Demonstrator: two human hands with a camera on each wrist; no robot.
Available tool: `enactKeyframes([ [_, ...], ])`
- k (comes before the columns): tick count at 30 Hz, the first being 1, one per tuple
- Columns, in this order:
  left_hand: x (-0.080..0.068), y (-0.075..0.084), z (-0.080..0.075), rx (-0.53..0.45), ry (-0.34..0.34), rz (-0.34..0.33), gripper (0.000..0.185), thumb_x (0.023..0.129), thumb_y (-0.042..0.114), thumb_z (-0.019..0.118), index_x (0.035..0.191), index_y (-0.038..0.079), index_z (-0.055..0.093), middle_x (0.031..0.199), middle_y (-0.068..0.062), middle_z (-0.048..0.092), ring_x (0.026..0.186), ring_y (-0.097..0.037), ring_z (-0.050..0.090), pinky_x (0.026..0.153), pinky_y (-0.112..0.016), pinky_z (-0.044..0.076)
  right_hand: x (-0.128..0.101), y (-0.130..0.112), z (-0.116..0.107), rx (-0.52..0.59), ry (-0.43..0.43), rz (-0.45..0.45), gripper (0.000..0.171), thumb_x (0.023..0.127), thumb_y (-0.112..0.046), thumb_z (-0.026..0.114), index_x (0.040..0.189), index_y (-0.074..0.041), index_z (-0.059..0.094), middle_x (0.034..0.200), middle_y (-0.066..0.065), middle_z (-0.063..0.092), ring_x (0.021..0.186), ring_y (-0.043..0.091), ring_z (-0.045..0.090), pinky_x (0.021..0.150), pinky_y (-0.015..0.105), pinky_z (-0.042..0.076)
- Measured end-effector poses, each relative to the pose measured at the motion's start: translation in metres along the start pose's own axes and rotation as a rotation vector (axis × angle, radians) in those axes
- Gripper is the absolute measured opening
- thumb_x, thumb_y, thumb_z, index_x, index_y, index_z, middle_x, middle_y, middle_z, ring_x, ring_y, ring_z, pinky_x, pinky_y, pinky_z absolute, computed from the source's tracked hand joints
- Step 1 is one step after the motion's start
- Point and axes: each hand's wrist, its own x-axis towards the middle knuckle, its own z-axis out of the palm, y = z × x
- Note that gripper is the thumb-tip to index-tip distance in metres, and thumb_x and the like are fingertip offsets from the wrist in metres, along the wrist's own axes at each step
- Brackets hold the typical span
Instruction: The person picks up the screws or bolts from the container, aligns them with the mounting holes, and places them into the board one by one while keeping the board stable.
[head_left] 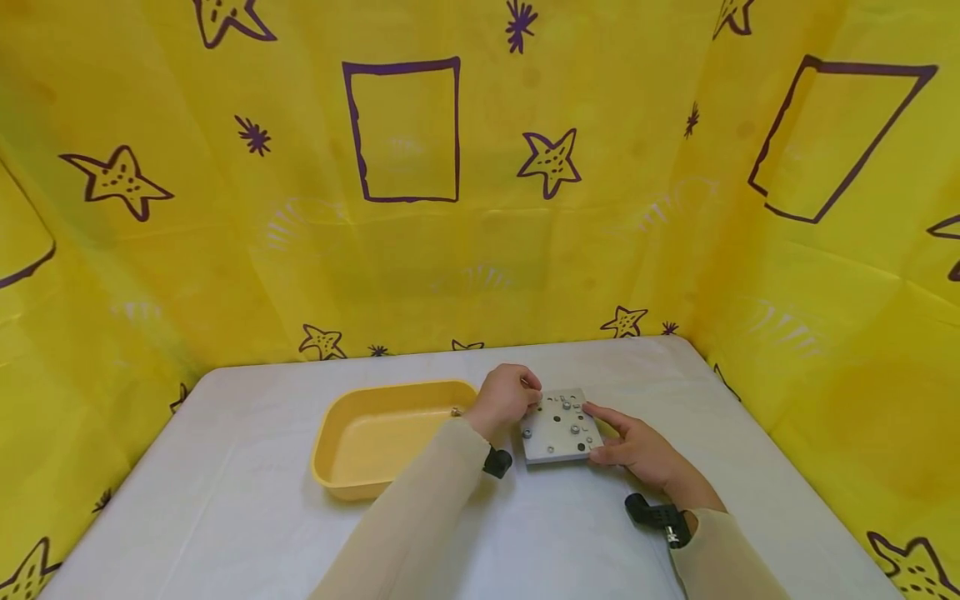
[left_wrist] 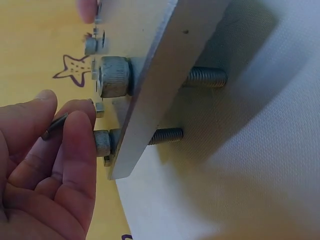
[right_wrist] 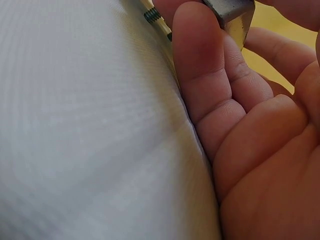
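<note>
A flat silver metal plate [head_left: 561, 446] lies on the table, raised on bolts that poke out beneath it. Several socket-head bolts [left_wrist: 114, 76] and smaller screws stand in its face, among dark holes. My left hand [head_left: 501, 400] is over the plate's far left corner, pinching a small rod-like metal piece [left_wrist: 55, 126] between thumb and fingers; its ends are partly covered. With my right hand [head_left: 641, 450] I hold the plate's right side, thumb at the near corner and a finger farther up the edge. The right wrist view shows fingers [right_wrist: 200, 45] against the plate's corner [right_wrist: 235, 17].
Left of the plate, partly behind my left forearm, stands a yellow tray [head_left: 324, 454]. Small metal hardware [head_left: 456, 412] shows inside it near my left wrist. A white cloth covers the table [head_left: 247, 517], and yellow patterned sheets [head_left: 405, 275] enclose its back and sides.
</note>
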Motion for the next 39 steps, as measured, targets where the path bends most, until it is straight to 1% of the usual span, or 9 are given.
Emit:
enactKeyframes([
  [5, -0.001, 0.003, 0.0, 0.082, -0.005, 0.023, 0.004, 0.091, 0.011, 0.073, 0.09, 0.008, 0.071, 0.075, 0.002, 0.064, 0.067, -0.014, 0.057, 0.063, -0.024, 0.047, -0.001, -0.001, 0.002, 0.002, -0.001, -0.008, 0.081, 0.079, -0.026, 0.085, 0.15, -0.029, 0.047, 0.158, 0.011, 0.032, 0.12, 0.028, 0.045, 0.113, 0.058, 0.02],
  [14, 0.001, 0.004, 0.002, 0.165, -0.024, 0.053, 0.005, 0.092, 0.014, 0.073, 0.093, 0.01, 0.073, 0.08, 0.004, 0.063, 0.074, -0.015, 0.056, 0.068, -0.025, 0.048, -0.002, -0.004, 0.001, -0.003, -0.007, -0.01, 0.08, 0.081, -0.024, 0.083, 0.151, -0.027, 0.045, 0.158, 0.012, 0.032, 0.115, 0.028, 0.045, 0.109, 0.053, 0.025],
  [18, 0.001, 0.003, 0.003, 0.159, -0.027, 0.058, 0.005, 0.091, 0.014, 0.074, 0.093, 0.01, 0.072, 0.08, 0.003, 0.063, 0.073, -0.015, 0.056, 0.067, -0.024, 0.048, -0.002, -0.002, 0.002, -0.014, 0.003, 0.0, 0.08, 0.079, -0.027, 0.084, 0.15, -0.029, 0.047, 0.158, 0.01, 0.032, 0.117, 0.028, 0.045, 0.111, 0.057, 0.022],
  [24, -0.001, 0.002, 0.001, 0.099, -0.034, 0.044, 0.005, 0.091, 0.012, 0.073, 0.096, 0.01, 0.073, 0.083, 0.003, 0.064, 0.076, -0.016, 0.057, 0.069, -0.026, 0.049, 0.0, -0.001, 0.002, -0.026, 0.019, 0.005, 0.081, 0.077, -0.03, 0.086, 0.149, -0.031, 0.048, 0.158, 0.01, 0.032, 0.122, 0.029, 0.043, 0.112, 0.061, 0.017],
  [27, -0.009, 0.002, -0.006, -0.033, -0.02, 0.014, 0.013, 0.093, 0.014, 0.071, 0.106, 0.01, 0.073, 0.094, 0.002, 0.066, 0.082, -0.017, 0.059, 0.074, -0.027, 0.051, 0.001, -0.001, 0.003, -0.02, 0.017, 0.006, 0.081, 0.077, -0.03, 0.086, 0.149, -0.031, 0.048, 0.159, 0.009, 0.031, 0.127, 0.029, 0.041, 0.112, 0.061, 0.015],
  [32, -0.038, 0.001, -0.034, -0.482, 0.061, -0.061, 0.037, 0.095, 0.016, 0.07, 0.131, 0.012, 0.064, 0.124, -0.004, 0.064, 0.094, -0.025, 0.066, 0.082, -0.033, 0.054, 0.0, -0.002, 0.005, 0.006, -0.005, 0.003, 0.08, 0.078, -0.028, 0.085, 0.149, -0.032, 0.049, 0.16, 0.008, 0.03, 0.131, 0.03, 0.039, 0.113, 0.061, 0.013],
  [34, -0.05, -0.002, -0.049, -0.613, 0.101, -0.081, 0.044, 0.095, 0.016, 0.07, 0.137, 0.014, 0.06, 0.13, -0.007, 0.061, 0.099, -0.029, 0.067, 0.083, -0.035, 0.054, 0.0, -0.002, 0.004, -0.001, -0.003, -0.002, 0.08, 0.078, -0.027, 0.085, 0.148, -0.031, 0.049, 0.159, 0.007, 0.03, 0.129, 0.03, 0.04, 0.113, 0.061, 0.013],
  [36, -0.061, -0.008, -0.064, -0.671, 0.133, -0.1, 0.047, 0.095, 0.015, 0.07, 0.14, 0.014, 0.057, 0.133, -0.009, 0.059, 0.101, -0.032, 0.066, 0.084, -0.037, 0.054, 0.0, -0.001, 0.004, -0.017, 0.004, -0.008, 0.08, 0.078, -0.027, 0.085, 0.149, -0.031, 0.049, 0.159, 0.008, 0.031, 0.129, 0.03, 0.041, 0.113, 0.061, 0.013],
  [39, -0.07, -0.019, -0.081, -0.664, 0.16, -0.145, 0.05, 0.095, 0.014, 0.07, 0.143, 0.014, 0.055, 0.136, -0.012, 0.057, 0.1, -0.032, 0.066, 0.086, -0.041, 0.053, 0.0, 0.0, 0.002, -0.045, 0.013, -0.017, 0.081, 0.078, -0.028, 0.085, 0.15, -0.03, 0.048, 0.16, 0.01, 0.03, 0.133, 0.032, 0.039, 0.112, 0.063, 0.013],
])
